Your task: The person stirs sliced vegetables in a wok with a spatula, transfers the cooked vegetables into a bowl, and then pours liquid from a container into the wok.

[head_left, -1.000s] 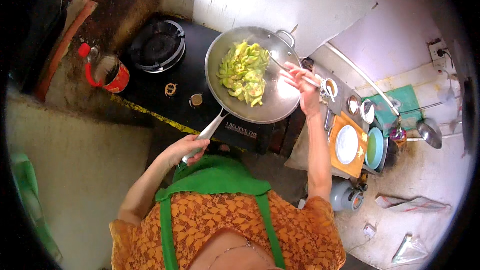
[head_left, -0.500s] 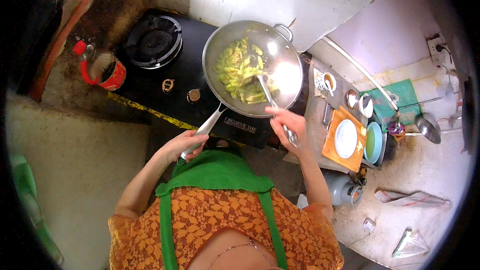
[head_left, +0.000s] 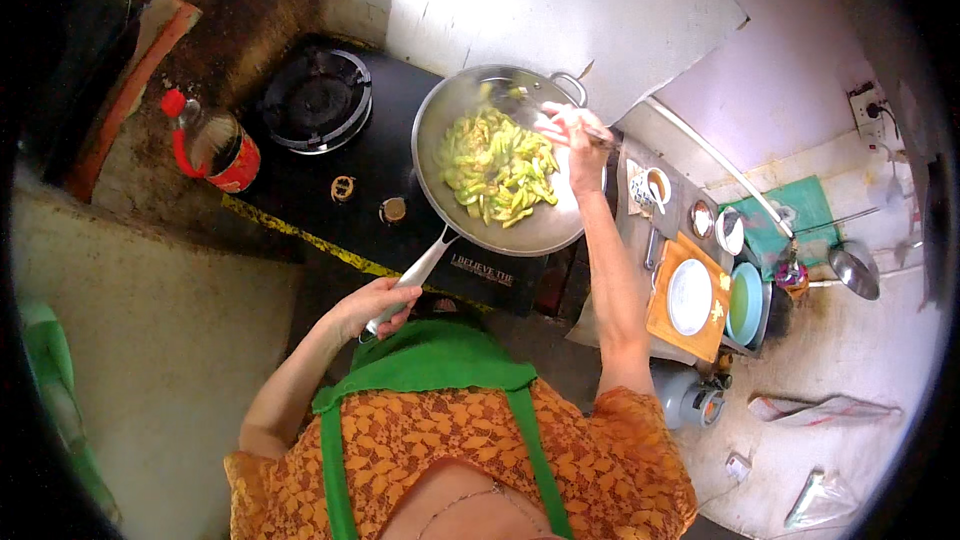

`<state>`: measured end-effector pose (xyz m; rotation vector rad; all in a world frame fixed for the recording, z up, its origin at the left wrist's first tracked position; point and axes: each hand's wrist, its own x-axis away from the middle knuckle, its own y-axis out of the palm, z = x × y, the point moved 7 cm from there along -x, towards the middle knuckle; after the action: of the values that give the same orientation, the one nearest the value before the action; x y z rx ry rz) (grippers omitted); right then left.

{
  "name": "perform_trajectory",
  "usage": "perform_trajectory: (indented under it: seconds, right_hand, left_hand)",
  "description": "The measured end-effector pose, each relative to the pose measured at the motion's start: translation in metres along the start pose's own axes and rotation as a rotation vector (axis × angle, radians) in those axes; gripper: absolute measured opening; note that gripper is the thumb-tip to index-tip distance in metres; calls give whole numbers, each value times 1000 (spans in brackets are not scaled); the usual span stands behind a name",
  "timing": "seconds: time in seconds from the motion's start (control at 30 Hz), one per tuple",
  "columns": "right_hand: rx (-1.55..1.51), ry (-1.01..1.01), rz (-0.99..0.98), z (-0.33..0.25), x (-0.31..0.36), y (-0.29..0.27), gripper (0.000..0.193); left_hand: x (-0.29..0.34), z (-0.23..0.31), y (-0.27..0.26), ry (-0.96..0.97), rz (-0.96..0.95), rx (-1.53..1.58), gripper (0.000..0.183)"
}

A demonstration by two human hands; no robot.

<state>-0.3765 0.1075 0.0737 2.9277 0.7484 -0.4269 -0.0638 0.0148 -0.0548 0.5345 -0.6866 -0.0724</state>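
My left hand [head_left: 376, 308] is wrapped round the long metal handle [head_left: 428, 268] of a wide steel wok [head_left: 432, 196]. In the wok lies a heap of sliced pale green vegetable [head_left: 498, 162], steaming a little. Over the wok's far right side is my right hand [head_left: 574, 140], closed round the spatula handle [head_left: 601, 134], whose end juts out past the fingers. The hand covers much of the spatula, and I cannot make out its blade.
Left of the wok is a bare burner [head_left: 318, 100], with a red-capped container [head_left: 232, 162] beside it. At the right, a cutting board [head_left: 660, 315] bears a white plate [head_left: 689, 298]. Close by are a cleaver [head_left: 654, 240], a cup [head_left: 652, 186], and a blue basin [head_left: 743, 304]. A gas cylinder [head_left: 685, 398] stands below.
My right hand has moved up and away from me with the spatula, from the wok's near rim to its far right side. The vegetable slices have shifted and spread. My left hand keeps its grip.
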Motion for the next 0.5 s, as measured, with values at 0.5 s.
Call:
perform_trajectory:
  seconds: [0.5]
  right_hand:
    - [545,-319,-490,-60,112,16,8]
  left_hand:
    - [4,3,0,-25,41,-3,31]
